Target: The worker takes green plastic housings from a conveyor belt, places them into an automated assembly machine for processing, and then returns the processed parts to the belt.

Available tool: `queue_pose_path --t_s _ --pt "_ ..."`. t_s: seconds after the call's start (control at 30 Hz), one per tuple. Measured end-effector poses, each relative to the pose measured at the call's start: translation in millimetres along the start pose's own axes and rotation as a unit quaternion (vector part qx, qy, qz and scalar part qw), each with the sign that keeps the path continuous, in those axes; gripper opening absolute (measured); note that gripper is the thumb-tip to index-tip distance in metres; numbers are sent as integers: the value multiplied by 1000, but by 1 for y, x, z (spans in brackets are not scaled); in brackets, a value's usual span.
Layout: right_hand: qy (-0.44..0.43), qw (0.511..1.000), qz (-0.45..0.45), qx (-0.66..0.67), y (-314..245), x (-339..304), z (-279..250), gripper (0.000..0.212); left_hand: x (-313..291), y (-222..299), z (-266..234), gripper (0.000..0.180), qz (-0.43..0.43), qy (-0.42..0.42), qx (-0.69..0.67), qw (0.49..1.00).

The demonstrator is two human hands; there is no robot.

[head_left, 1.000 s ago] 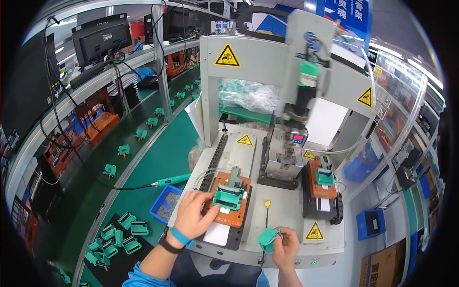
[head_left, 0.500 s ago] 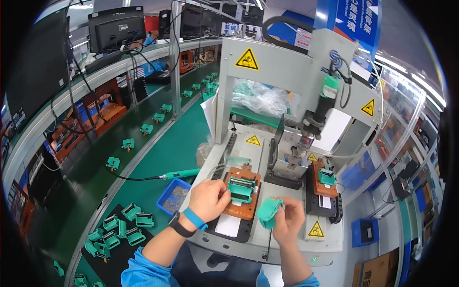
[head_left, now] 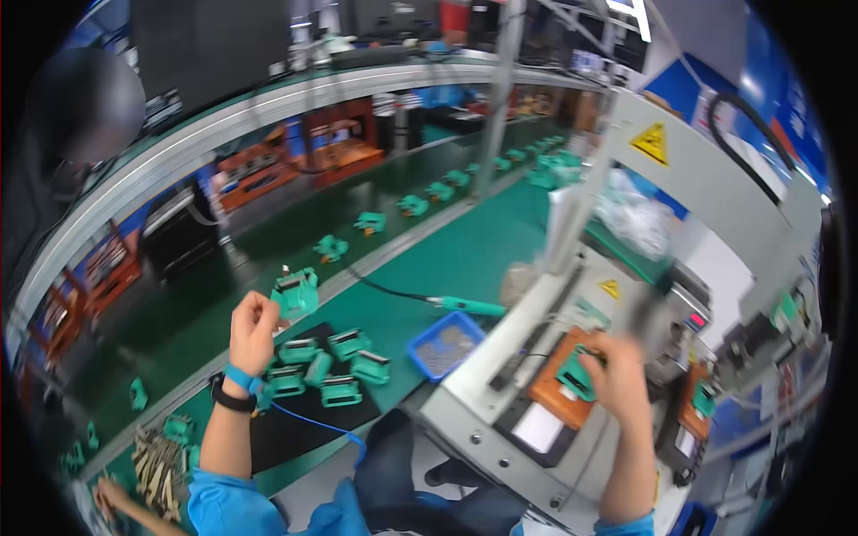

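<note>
The left hand (head_left: 253, 326) is raised at the end of a forearm that rises almost straight up from the lower edge, bare from a rolled blue sleeve. Its fingers are curled, the fingertips pinching a green part (head_left: 296, 291) just to its right. A dark watch and a blue strap ring that wrist. The right hand (head_left: 617, 375) is well apart from the green part, far to its right and a little lower. That forearm also rises steeply, the back of the hand turned up, fingers bent downward and blurred; whether they grip anything cannot be told.
</note>
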State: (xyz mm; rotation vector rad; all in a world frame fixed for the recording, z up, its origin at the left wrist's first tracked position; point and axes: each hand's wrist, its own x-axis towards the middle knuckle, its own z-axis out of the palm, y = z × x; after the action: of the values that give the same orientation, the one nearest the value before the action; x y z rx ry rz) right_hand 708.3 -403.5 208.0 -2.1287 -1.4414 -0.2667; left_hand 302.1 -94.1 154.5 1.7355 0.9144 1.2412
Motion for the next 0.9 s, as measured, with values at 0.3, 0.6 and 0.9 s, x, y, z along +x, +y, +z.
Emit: queue_pose_path --t_s 0.3,0.6,0.9 --pt "-114 988 76 71 -2 -26 -4 57 -14 -174 -192 21 -229 282 265 893" --pt "29 998 58 -2 -3 -65 14 51 -49 -143 -200 25 -159 260 201 931" --pt "32 997 -64 18 -42 -80 -16 48 -166 24 -103 42 -208 107 451 862"
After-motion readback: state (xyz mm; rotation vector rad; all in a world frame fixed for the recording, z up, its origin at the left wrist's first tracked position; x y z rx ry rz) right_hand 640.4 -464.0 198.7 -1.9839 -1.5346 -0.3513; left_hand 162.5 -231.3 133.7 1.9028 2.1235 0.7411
